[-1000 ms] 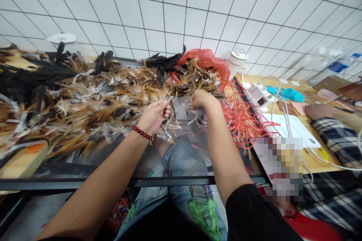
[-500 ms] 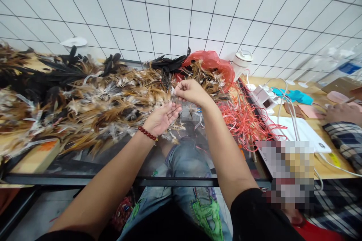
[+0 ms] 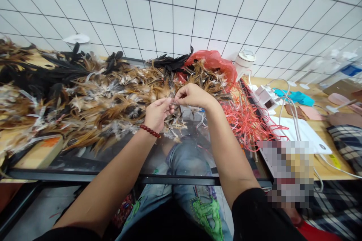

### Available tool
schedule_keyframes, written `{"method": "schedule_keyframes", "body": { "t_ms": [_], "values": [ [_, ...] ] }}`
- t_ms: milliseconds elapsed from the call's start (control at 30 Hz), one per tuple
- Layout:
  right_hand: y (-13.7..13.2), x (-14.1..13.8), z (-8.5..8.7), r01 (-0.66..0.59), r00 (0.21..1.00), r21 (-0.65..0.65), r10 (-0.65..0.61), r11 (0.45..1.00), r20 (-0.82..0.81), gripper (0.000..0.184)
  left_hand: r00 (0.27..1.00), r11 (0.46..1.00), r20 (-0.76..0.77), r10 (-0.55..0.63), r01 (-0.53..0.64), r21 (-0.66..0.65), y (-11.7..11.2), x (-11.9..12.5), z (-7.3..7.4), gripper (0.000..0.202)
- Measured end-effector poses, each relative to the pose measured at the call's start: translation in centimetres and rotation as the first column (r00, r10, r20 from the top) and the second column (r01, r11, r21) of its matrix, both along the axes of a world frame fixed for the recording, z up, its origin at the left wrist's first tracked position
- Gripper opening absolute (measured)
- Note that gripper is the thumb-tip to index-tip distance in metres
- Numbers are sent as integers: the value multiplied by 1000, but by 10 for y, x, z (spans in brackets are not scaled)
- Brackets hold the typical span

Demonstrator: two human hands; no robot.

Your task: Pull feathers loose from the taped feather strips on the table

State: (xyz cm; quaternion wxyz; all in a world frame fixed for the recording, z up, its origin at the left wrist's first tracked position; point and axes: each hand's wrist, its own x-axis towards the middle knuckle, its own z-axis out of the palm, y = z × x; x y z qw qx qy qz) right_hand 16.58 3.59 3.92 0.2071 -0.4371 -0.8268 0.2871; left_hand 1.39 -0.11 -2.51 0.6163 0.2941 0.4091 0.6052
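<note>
My left hand [image 3: 160, 113], with a dark red bead bracelet [image 3: 150, 131] at its wrist, is closed in a pinch. The fingertips of my right hand [image 3: 192, 96] are pinched together and meet those of the left. Something small and thin, dark against the feathers, lies between the two hands; its kind cannot be made out. Just beyond and left of my hands spreads a thick heap of brown and tan feathers [image 3: 113, 109]. Long black feathers [image 3: 53, 69] lie at its far left, and more black ones [image 3: 166, 62] behind my hands.
A red plastic bag [image 3: 209, 62] holds feathers behind my right hand. Tangled red strings [image 3: 243, 124] lie right of my forearm. Further right are a white lidded cup [image 3: 244, 62], a white charger [image 3: 264, 96] with cables, a white flat box [image 3: 302, 133] and a co-worker's checked sleeve [image 3: 345, 139].
My left hand has turned from an open palm to a pinch, its fingertips now against my right hand's. My right hand is slightly lower. The co-worker's hand has shifted at the right edge.
</note>
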Motion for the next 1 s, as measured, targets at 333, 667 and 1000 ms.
{"method": "schedule_keyframes", "body": {
  "t_ms": [333,667,1000],
  "values": [
    [2,-3,-1,20,999,94,-24,995,46,16,951,988,-273,-148,156,8,-2,4,-5,26],
    [7,25,-10,358,772,3,-297,934,563,14,991,992,-47,-122,120,-47,-1,0,-1,14],
    [11,33,-13,278,904,-82,-232,957,360,18,988,986,28,-152,153,-66,-1,0,1,9]
  ]
}}
